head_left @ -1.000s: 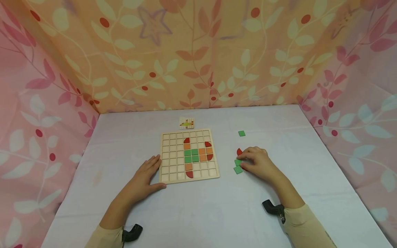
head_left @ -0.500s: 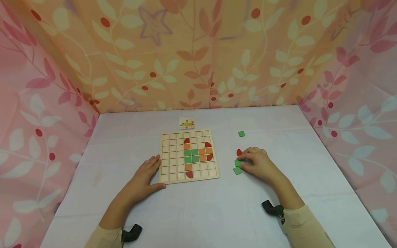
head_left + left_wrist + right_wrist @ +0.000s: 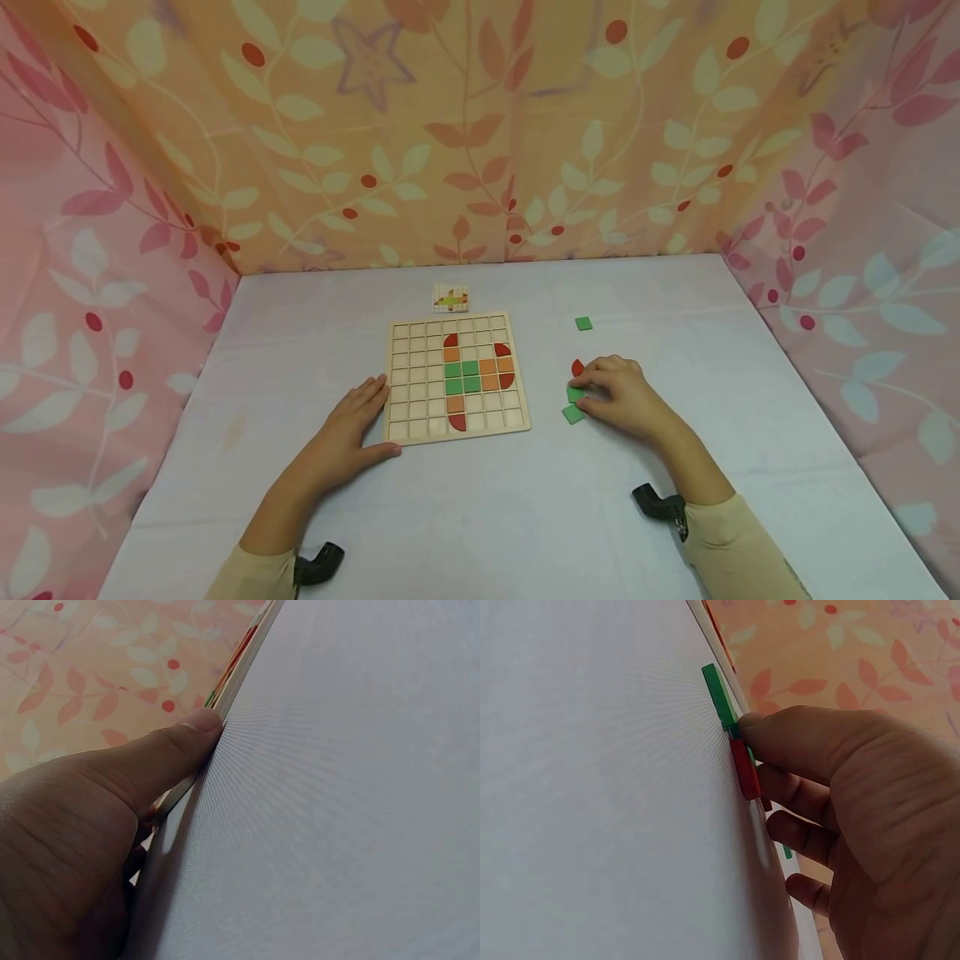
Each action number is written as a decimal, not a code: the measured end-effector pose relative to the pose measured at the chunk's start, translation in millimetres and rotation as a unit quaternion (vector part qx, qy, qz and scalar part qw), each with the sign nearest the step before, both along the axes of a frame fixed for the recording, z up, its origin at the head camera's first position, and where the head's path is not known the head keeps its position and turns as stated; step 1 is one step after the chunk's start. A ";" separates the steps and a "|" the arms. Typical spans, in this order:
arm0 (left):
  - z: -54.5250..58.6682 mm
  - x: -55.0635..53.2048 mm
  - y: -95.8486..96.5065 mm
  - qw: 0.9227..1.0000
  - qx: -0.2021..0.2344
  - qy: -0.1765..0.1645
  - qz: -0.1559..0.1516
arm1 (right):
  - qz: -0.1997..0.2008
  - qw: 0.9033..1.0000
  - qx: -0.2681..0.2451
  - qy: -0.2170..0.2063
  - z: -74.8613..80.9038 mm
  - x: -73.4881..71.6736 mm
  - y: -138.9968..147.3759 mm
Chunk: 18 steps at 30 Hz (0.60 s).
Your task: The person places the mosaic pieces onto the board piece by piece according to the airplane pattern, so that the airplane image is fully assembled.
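In the head view, a wooden grid board carries green and orange squares and red quarter-round pieces. My left hand rests at its near left corner, fingers along the left side. The left wrist view shows that thumb on the board's edge. To the board's right, my right hand pinches a green square tile between thumb and forefinger. A second green tile lies just nearer. A red piece under the hand shows in the right wrist view, hidden from the head camera.
Behind the board lies a small picture card. A loose green tile sits farther back on the right, and a red quarter-round piece lies beyond the right fingertips. Patterned cloth walls enclose the white tabletop.
The right thumb and forefinger, with the two nearby green tiles, have shifted very slightly left and nearer. My left hand and the board have stayed put.
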<state>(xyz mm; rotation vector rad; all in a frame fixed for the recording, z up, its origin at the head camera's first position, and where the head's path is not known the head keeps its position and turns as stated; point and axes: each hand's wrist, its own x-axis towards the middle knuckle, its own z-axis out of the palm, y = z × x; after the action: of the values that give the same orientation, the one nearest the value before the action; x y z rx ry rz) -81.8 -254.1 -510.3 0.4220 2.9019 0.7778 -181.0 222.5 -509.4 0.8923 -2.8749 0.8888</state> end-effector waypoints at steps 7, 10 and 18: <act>-0.9 0.2 -0.9 1.000 0.001 0.001 0.001 | -0.003 1.000 0.005 0.000 1.4 0.1 -3.1; -1.1 0.3 -1.2 1.000 0.003 0.000 0.003 | -0.006 1.000 0.009 0.000 4.9 1.4 -5.6; -1.2 -0.4 -0.5 1.000 0.003 -0.004 0.003 | -0.009 1.000 0.019 0.003 7.6 2.8 -7.6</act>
<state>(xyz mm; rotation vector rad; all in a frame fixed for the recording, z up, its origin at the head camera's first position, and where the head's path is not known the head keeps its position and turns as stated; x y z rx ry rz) -82.1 -254.6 -511.5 0.4114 2.8956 0.7886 -178.2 214.9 -501.7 0.8689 -2.8992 0.8305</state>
